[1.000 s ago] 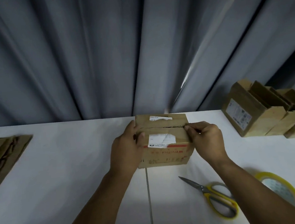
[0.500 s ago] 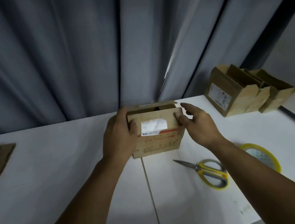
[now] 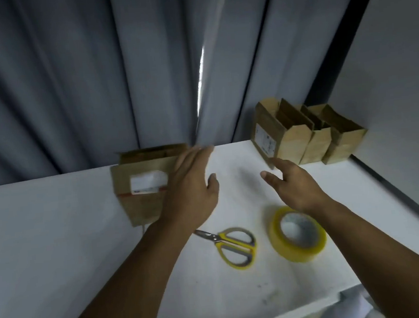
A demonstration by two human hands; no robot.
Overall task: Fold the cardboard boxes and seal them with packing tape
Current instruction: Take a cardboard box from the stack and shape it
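Note:
A small brown cardboard box [image 3: 140, 189] with a white label stands on the white table [image 3: 59, 233], its top flaps up. My left hand [image 3: 192, 182] is to the right of the box with straight fingers, partly in front of its right edge and holding nothing. My right hand [image 3: 293, 185] hovers apart with spread fingers, just above a yellow roll of packing tape [image 3: 297, 234]. Yellow-handled scissors [image 3: 232, 244] lie between my forearms.
Several folded brown boxes [image 3: 307, 136] stand in a row at the back right against a grey curtain [image 3: 121, 65]. The table's right edge [image 3: 394, 194] runs along a wall. Something white [image 3: 355, 308] lies below the table's near right corner.
Both hands have let go of the box and moved right. The view has swung right, so the box now sits left and the tape roll shows fully.

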